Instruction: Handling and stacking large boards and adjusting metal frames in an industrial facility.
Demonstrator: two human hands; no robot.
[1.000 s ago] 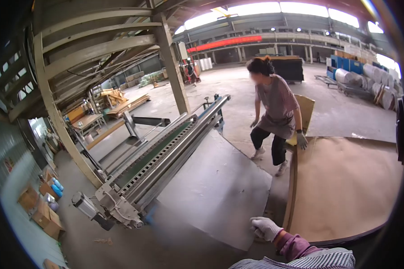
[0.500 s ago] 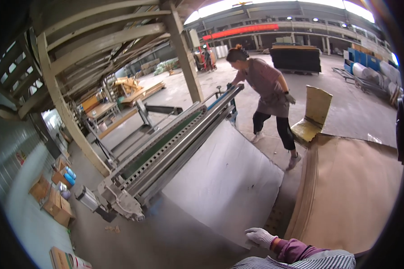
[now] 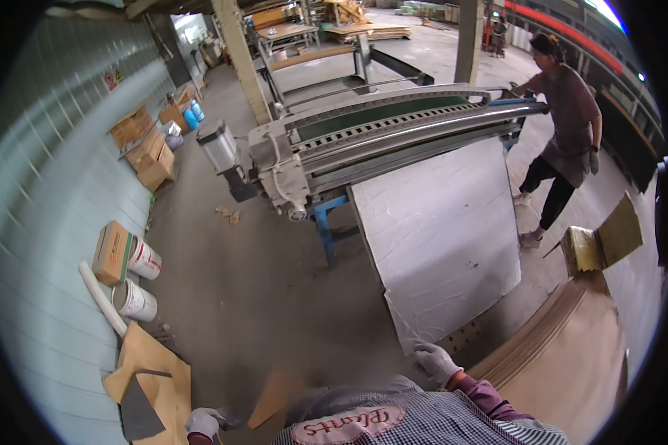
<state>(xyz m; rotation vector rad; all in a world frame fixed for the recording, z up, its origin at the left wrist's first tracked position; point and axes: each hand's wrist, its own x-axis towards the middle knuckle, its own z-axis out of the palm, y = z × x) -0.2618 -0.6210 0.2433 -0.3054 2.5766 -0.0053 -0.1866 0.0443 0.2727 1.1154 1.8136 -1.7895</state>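
My right hand [image 3: 436, 363], in a pale glove, is closed at the near corner of a large white sheet [image 3: 445, 237]. The sheet has a creased surface and slopes from a long roller machine [image 3: 416, 137] down toward me. At the lower left, my gloved left hand [image 3: 204, 421] has curled fingers beside a dark, blurred shape. What that shape is, I cannot make out. A co-worker [image 3: 568, 111] in an apron and gloves stands at the machine's far right end, one hand on it.
A stack of brown sheets [image 3: 564, 348] lies at my right, with a yellowish folded piece [image 3: 601, 241] behind it. Along the left wall are cardboard boxes [image 3: 152, 159], white buckets [image 3: 135, 299] and brown board pieces [image 3: 152, 371]. A motor [image 3: 219, 147] sticks out from the machine's left end.
My view has swung left and down, so the machine and co-worker appear farther right. My left hand has come into view. My right hand stays at the white sheet's near edge.
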